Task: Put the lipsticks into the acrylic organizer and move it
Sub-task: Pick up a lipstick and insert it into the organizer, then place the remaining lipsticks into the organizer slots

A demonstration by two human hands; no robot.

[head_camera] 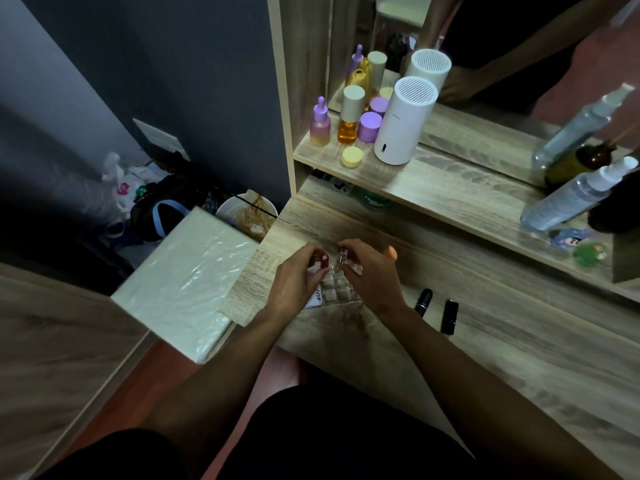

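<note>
A clear acrylic organizer [337, 289] with a grid of small cells sits on the wooden dressing table [485, 341] near its left edge. My left hand [294, 282] pinches a dark red lipstick [322, 259] over the organizer's far left cells. My right hand [367, 271] grips a lipstick with a clear, silvery cap [343, 256] right beside it, above the far cells. Two black lipsticks [423, 301] [449, 317] lie on the table to the right of my right wrist.
A raised shelf [433, 188] behind the table holds purple and amber bottles [349, 123], a white cylinder device [401, 123], spray bottles [575, 195] and a mirror. A white wrapped box [187, 278] lies left of the table. A bin [247, 216] stands on the floor.
</note>
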